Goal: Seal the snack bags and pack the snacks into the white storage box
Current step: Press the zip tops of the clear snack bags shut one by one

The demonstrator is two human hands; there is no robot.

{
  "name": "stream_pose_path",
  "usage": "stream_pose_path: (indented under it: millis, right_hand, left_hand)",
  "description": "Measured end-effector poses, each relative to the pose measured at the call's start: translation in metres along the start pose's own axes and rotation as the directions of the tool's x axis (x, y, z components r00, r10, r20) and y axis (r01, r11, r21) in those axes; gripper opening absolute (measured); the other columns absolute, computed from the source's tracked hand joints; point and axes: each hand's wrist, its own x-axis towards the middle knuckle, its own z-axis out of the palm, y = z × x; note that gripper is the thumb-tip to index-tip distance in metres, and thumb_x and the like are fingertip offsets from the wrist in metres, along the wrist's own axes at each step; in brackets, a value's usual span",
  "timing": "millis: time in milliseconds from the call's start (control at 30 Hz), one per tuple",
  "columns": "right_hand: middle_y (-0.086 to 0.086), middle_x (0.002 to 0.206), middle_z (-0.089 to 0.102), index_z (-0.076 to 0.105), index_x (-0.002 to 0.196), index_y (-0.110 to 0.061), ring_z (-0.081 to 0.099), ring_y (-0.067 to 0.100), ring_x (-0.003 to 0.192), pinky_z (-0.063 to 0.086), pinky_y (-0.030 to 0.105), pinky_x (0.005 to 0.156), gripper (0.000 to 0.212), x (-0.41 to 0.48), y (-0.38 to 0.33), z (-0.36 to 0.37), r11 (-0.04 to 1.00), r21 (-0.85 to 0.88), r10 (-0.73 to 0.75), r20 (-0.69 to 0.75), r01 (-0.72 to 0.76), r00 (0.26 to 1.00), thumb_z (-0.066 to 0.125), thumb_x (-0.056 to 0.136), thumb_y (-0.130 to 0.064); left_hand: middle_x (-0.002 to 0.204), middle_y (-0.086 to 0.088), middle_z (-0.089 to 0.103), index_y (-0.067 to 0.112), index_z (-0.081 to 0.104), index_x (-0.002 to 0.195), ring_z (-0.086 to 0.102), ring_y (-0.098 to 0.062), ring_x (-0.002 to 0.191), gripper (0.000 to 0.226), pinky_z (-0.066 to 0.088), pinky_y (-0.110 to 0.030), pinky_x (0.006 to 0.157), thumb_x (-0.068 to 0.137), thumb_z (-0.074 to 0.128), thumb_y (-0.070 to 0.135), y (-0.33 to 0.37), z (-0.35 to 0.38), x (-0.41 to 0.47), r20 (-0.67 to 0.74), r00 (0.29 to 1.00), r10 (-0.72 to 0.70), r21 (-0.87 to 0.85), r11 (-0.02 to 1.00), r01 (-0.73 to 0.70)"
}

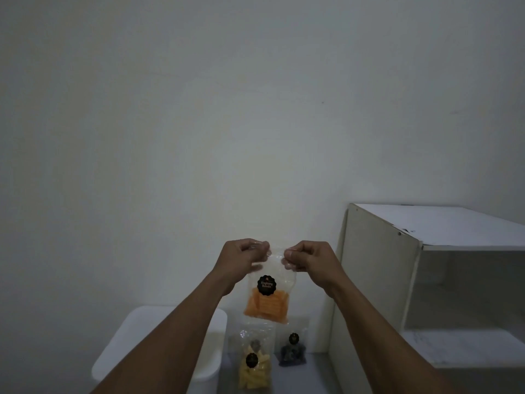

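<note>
Nearest the camera, two bare forearms rise from the bottom edge toward frame centre. At about 7 o'clock sits one white storage box [133, 336], lid on, partly hidden behind the left forearm; contents cannot be seen.

Just right of the box, at 6 o'clock, a clear bag of yellow snacks [253, 368] stands on the grey surface [312, 376], a dark round label on its front, its top plastic crumpled. Beside it, toward 5 o'clock and slightly farther back, a smaller clear bag of dark bluish snacks [292, 351] stands upright, also with a dark round label. Whether either bag is sealed cannot be told.

Above these two, held in the air, is a third clear bag holding orange stick snacks [267, 302] that fill its lower half; a black scalloped label sits above them. The left hand [241, 260] pinches the bag's top left corner, fingers curled tight on the plastic. The right hand [309, 260] pinches the top right corner the same way, thumb and fingers closed on the strip. The hands are near each other but apart, the bag's top edge stretched between them.

Count: three snack bags, one box, two hands.

At 3 to 4 o'clock stands one white open-fronted shelf unit [380, 265], its visible compartments bare. Farthest back, a plain pale wall [199, 109] fills the upper frame.
</note>
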Motion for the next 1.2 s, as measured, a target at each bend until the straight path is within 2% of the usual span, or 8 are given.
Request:
stream_pose_path:
  millis: [133, 367, 500, 667, 833, 900, 1033, 1200]
  right_hand:
    - [0.016, 0.083, 0.076, 0.072, 0.087, 0.000, 0.072, 0.021, 0.073, 0.058, 0.028, 0.069, 0.007, -0.002, 0.003, 0.002, 1.000, -0.007, -0.009, 0.017, 0.009, 1.000, 0.068, 0.089, -0.005]
    - [0.019, 0.079, 0.075, 0.071, 0.082, 0.000, 0.070, 0.021, 0.068, 0.058, 0.031, 0.067, 0.008, 0.001, 0.001, -0.001, 0.999, -0.034, -0.002, 0.000, 0.002, 1.000, 0.067, 0.089, -0.003]
    - [0.013, 0.083, 0.076, 0.072, 0.091, -0.003, 0.073, 0.021, 0.073, 0.057, 0.029, 0.068, 0.006, -0.001, 0.000, -0.001, 0.998, -0.055, 0.018, 0.043, -0.016, 0.999, 0.069, 0.088, -0.006]
    - [0.010, 0.078, 0.076, 0.071, 0.083, -0.005, 0.073, 0.020, 0.071, 0.056, 0.029, 0.065, 0.008, -0.001, 0.003, 0.002, 0.992, -0.128, -0.003, -0.013, 0.001, 1.000, 0.067, 0.089, -0.006]
    - [0.002, 0.076, 0.076, 0.072, 0.082, -0.013, 0.073, 0.015, 0.073, 0.061, 0.033, 0.066, 0.008, -0.003, 0.009, 0.010, 0.979, -0.205, -0.032, -0.144, 0.002, 0.989, 0.067, 0.088, -0.015]
    - [-0.002, 0.073, 0.075, 0.073, 0.080, -0.017, 0.072, 0.011, 0.070, 0.061, 0.032, 0.065, 0.009, -0.004, 0.012, 0.014, 0.960, -0.279, -0.056, -0.181, 0.003, 0.982, 0.067, 0.087, -0.018]
    - [-0.007, 0.068, 0.073, 0.073, 0.079, -0.023, 0.069, 0.003, 0.065, 0.059, 0.030, 0.067, 0.010, -0.007, 0.016, 0.019, 0.916, -0.401, -0.101, -0.182, 0.020, 0.978, 0.066, 0.086, -0.022]
    - [-0.009, 0.069, 0.072, 0.074, 0.085, -0.023, 0.065, -0.002, 0.060, 0.050, 0.017, 0.060, 0.008, -0.012, 0.015, 0.024, 0.863, -0.500, -0.175, -0.154, 0.076, 0.972, 0.067, 0.089, -0.025]
  left_hand:
    - [0.080, -0.017, 0.074, -0.003, 0.074, 0.085, 0.072, -0.020, 0.076, 0.017, 0.058, -0.024, 0.072, 0.087, 0.073, 0.014, 0.001, 0.001, 0.003, -0.071, 0.996, 0.052, 0.031, 0.998, -0.050]
    - [0.086, -0.011, 0.076, 0.003, 0.075, 0.091, 0.072, -0.016, 0.081, 0.015, 0.060, -0.032, 0.081, 0.087, 0.073, 0.018, 0.000, 0.002, 0.003, -0.026, 1.000, 0.012, 0.011, 1.000, -0.012]
    - [0.083, -0.016, 0.076, -0.001, 0.074, 0.087, 0.073, -0.026, 0.086, 0.016, 0.059, -0.034, 0.085, 0.085, 0.074, 0.014, -0.002, -0.001, 0.007, -0.061, 0.998, 0.003, -0.019, 1.000, -0.004]
    - [0.087, -0.006, 0.077, 0.010, 0.075, 0.088, 0.072, -0.015, 0.080, 0.017, 0.055, -0.034, 0.078, 0.088, 0.072, 0.026, 0.002, 0.004, 0.009, -0.057, 0.998, -0.010, 0.145, 0.989, 0.018]
    - [0.100, 0.004, 0.061, 0.022, 0.059, 0.109, 0.062, -0.016, 0.096, 0.048, 0.048, -0.030, 0.080, 0.077, 0.074, 0.054, 0.005, 0.019, 0.010, -0.286, 0.957, -0.044, 0.344, 0.928, 0.146]
    - [0.099, 0.004, 0.059, 0.019, 0.058, 0.107, 0.060, -0.019, 0.097, 0.051, 0.048, -0.032, 0.081, 0.076, 0.074, 0.056, 0.004, 0.022, 0.008, -0.345, 0.936, -0.073, 0.364, 0.909, 0.204]
    - [0.094, -0.009, 0.075, 0.007, 0.071, 0.088, 0.068, -0.017, 0.081, 0.025, 0.060, -0.036, 0.077, 0.087, 0.071, 0.032, 0.002, 0.024, 0.008, -0.248, 0.937, -0.248, 0.123, 0.951, 0.284]
    - [0.090, -0.011, 0.076, 0.001, 0.070, 0.093, 0.074, -0.019, 0.081, 0.027, 0.062, -0.031, 0.067, 0.086, 0.073, 0.027, 0.007, 0.023, 0.004, -0.186, 0.913, -0.363, -0.139, 0.929, 0.342]
